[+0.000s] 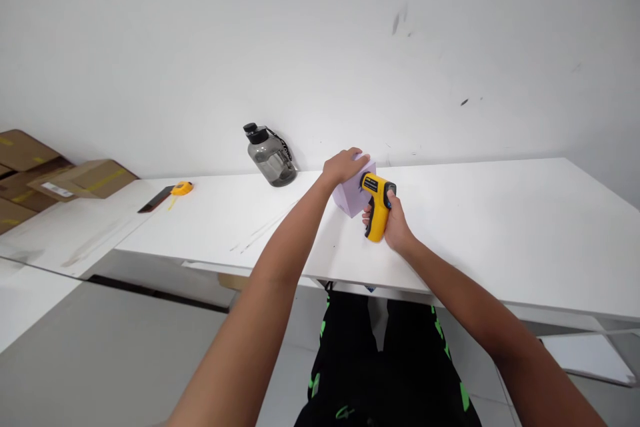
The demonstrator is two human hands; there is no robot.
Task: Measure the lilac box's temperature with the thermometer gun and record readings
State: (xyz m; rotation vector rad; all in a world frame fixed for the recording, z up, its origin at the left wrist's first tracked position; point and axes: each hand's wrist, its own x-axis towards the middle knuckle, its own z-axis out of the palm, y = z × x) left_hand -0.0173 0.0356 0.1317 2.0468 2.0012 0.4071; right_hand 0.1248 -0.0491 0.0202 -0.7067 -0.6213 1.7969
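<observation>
My left hand [344, 165] is closed over the top of a pale purple box [351, 197] that stands on the white table. In my right hand [397, 221] is a yellow and black infrared thermometer [379, 207], gripped by its handle. My thumb lies at the back of it, by a small blue spot. The thermometer's nose points at the box from close by; whether it touches I cannot tell. Part of the box is hidden behind my left hand and the thermometer.
A grey bottle [273, 159] with a black cap stands by the wall. Further left lie a yellow tape measure [182, 188] and a dark flat object [157, 199]. Cardboard boxes [95, 178] are stacked at the far left. The white table [490, 227] ends just before my legs.
</observation>
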